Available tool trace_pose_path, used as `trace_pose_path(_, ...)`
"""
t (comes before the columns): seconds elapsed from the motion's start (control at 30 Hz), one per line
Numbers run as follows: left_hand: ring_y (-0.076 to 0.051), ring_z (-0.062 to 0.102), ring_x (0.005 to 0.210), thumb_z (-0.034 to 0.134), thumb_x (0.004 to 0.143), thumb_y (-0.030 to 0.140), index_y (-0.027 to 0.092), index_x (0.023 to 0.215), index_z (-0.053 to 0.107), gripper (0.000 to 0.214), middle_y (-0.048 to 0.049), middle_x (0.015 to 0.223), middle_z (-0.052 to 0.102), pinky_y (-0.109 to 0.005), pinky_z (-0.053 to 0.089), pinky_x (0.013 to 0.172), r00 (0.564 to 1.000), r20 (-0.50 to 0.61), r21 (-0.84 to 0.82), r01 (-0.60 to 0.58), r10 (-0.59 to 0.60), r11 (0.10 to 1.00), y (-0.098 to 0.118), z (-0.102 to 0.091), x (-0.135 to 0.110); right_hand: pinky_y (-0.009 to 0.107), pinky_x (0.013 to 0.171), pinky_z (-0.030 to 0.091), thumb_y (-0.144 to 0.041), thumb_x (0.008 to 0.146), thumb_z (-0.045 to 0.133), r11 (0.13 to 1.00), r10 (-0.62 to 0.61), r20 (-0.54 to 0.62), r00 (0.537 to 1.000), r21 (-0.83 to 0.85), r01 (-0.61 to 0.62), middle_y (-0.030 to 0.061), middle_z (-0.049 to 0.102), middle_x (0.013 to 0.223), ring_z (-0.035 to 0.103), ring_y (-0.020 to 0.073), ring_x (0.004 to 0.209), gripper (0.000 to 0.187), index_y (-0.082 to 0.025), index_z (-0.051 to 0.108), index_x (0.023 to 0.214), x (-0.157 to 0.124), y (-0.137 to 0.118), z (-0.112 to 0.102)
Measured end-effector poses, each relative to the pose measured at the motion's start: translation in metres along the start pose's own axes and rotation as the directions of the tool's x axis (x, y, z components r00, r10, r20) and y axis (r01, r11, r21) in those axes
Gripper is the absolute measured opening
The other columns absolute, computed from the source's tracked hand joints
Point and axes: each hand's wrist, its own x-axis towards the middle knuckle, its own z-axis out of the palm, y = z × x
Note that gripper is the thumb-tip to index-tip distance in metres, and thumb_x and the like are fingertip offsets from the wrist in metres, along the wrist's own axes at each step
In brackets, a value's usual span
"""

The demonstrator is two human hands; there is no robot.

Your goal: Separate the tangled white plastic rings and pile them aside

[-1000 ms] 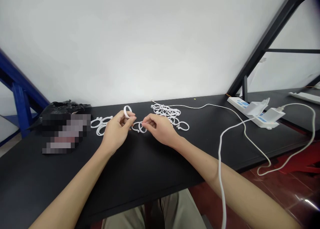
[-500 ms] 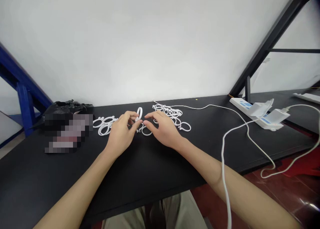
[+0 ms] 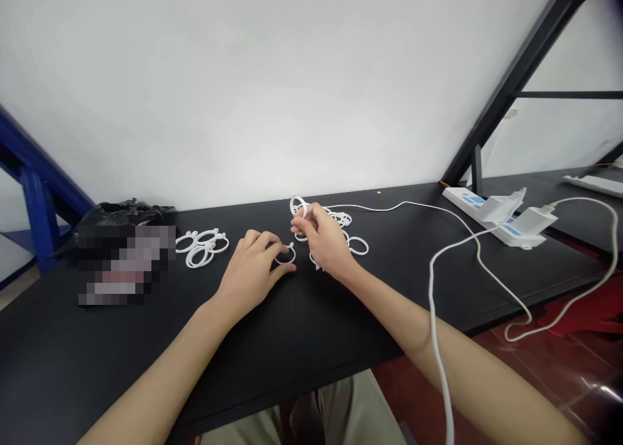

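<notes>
"Pinching a raised ring [image 3: 304,207], the right hand [image 3: 326,239] has its fingers closed. Why?"

"Probably to hold it clear of the ring pile [image 3: 344,219] just beyond them."

"And the left hand [image 3: 250,268]?"

"Its fingers are parted around a flat ring [image 3: 287,263] on the surface [image 3: 287,328], perhaps to steady it; whether they touch, I can't tell."

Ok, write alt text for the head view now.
A person's right hand holds up a white ring while the left hand is at another ring on a black table. More rings lie to either side, with a white power strip at right.
</notes>
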Motion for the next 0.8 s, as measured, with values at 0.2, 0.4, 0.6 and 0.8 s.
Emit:
trace_pose_path(0.2, -0.025, 0.048, 0.093, 0.049, 0.095, 0.030, 0.024, 0.089, 0.068, 0.021, -0.0059, 0.103, 0.067, -0.041, 0.041, 0.081, 0.997, -0.041, 0.039, -0.068, 0.070, 0.997, 0.003, -0.004, 0.002, 0.031, 0.080, 0.053, -0.020, 0.077, 0.067, 0.994, 0.066, -0.046, 0.997, 0.087, -0.062, 0.0006, 0.068, 0.086, 0.068, 0.0143, 0.082, 0.023, -0.019, 0.053, 0.096, 0.003, 0.003, -0.001)
trace_pose_path(0.4, -0.031, 0.047, 0.097, 0.042, 0.096, 0.035, 0.023, 0.090, 0.063, 0.025, -0.0104, 0.100, 0.066, -0.046, 0.038, 0.080, 0.953, -0.252, 0.205, 0.220, -0.166, 0.954, -0.032, -0.023, 0.001, 0.031, 0.083, 0.053, -0.018, 0.072, 0.070, 0.980, 0.155, -0.077, 0.985, 0.137, -0.144, 0.0036, 0.071, 0.090, 0.068, 0.0151, 0.087, 0.021, -0.017, 0.061, 0.091, 0.007, 0.003, -0.007)
trace_pose_path(0.6, -0.040, 0.044, 0.106, 0.033, 0.096, 0.041, 0.018, 0.095, 0.063, 0.038, -0.0184, 0.110, 0.062, -0.053, 0.037, 0.081, 0.881, -0.231, 0.355, 0.471, -0.412, 0.808, -0.066, -0.044, -0.012, 0.029, 0.075, 0.053, -0.017, 0.070, 0.071, 0.989, 0.122, -0.043, 0.992, 0.090, -0.118, 0.0000, 0.070, 0.082, 0.068, 0.0139, 0.076, 0.020, -0.019, 0.060, 0.086, 0.007, 0.001, -0.012)
trace_pose_path(0.8, -0.043, 0.045, 0.107, 0.038, 0.094, 0.044, 0.018, 0.099, 0.065, 0.039, -0.0198, 0.110, 0.064, -0.058, 0.039, 0.080, 0.873, -0.225, 0.400, 0.488, -0.433, 0.776, -0.071, -0.045, -0.016, 0.028, 0.072, 0.052, -0.014, 0.074, 0.068, 0.994, 0.105, -0.028, 0.994, 0.040, -0.104, -0.0025, 0.068, 0.077, 0.067, 0.0133, 0.073, 0.020, -0.020, 0.058, 0.090, 0.005, -0.003, -0.011)
